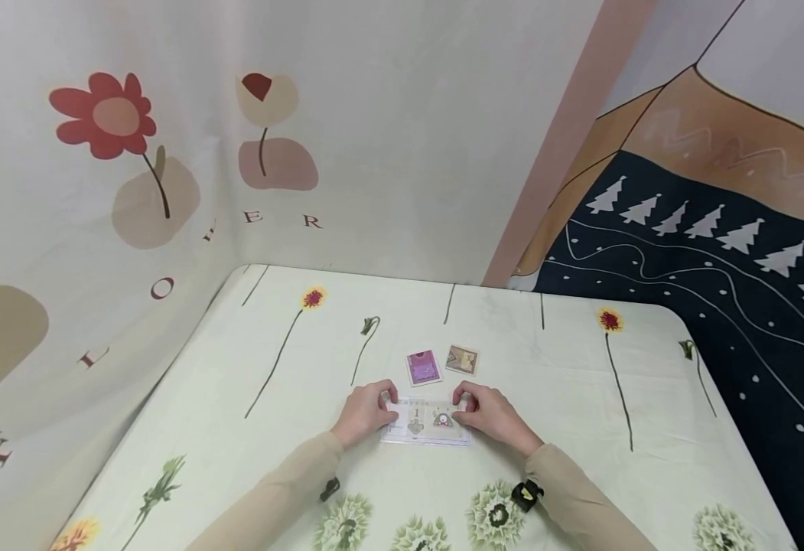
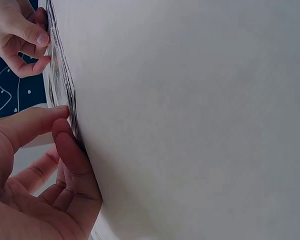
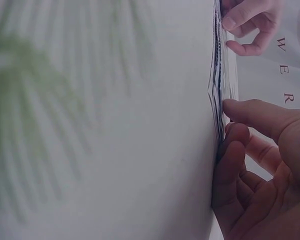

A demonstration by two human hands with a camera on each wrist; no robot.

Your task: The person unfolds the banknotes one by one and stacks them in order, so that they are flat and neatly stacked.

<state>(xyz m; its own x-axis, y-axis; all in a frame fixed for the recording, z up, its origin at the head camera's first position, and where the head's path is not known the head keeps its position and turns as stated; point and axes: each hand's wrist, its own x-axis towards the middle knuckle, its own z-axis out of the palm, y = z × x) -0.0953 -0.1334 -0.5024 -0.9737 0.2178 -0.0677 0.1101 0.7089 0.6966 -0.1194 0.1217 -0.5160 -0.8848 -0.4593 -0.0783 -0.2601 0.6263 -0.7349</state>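
A thin printed booklet (image 1: 424, 432) with clear, plastic-like edges lies on the table, a grey arrow and a small round figure on its top page. From the side, the wrist views show its several thin layers (image 3: 217, 70), slightly parted at the edge. My left hand (image 1: 366, 415) pinches the booklet's left edge, thumb (image 2: 37, 120) on top and curled fingers against the side. At the right edge, my right hand (image 1: 494, 415) grips it the same way. Just beyond the booklet lie a purple card (image 1: 424, 367) and a brown card (image 1: 462, 360), apart from both hands.
A white cloth with printed flowers covers the table (image 1: 236, 459). Pale curtain-like fabric (image 1: 402, 153) hangs behind and to the left, and a dark tree-patterned fabric (image 1: 684, 260) at the right. Dark wrist devices (image 1: 527, 495) sit by both sleeves.
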